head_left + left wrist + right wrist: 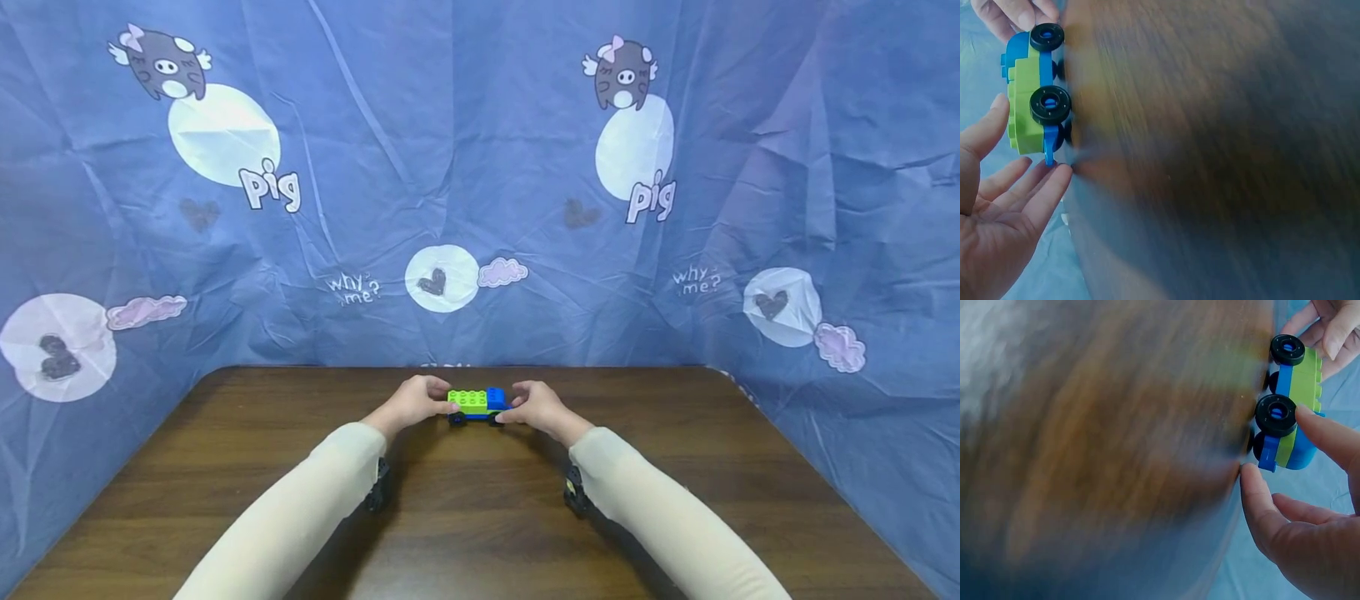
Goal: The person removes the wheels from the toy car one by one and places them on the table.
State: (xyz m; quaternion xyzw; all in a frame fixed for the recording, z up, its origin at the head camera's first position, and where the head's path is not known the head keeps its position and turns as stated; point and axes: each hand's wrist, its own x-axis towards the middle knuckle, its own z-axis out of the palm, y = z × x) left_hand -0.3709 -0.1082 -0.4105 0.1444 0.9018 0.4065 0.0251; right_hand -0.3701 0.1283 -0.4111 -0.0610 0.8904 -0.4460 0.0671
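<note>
1. Lime-green and blue, a small toy truck (474,406) stands upright on black wheels (1050,117) between the two hands.
2. At its green end is the left hand (412,402), fingers extended rather than curled, thumb beside the studded green block (467,403); one cannot tell whether the fingertips touch.
3. At the blue cab (496,398) is the right hand (543,410), also uncurled, its thumb at the nearest wheel and its forefinger reaching low past the truck's end.
4. Beneath both hands lies the brown wood-grain table (480,517); behind each hand come a pale sleeve (300,492) and a black wrist device (574,490).
5. Beyond them hangs blue cloth (495,158) printed with pigs, hearts and clouds.
</note>
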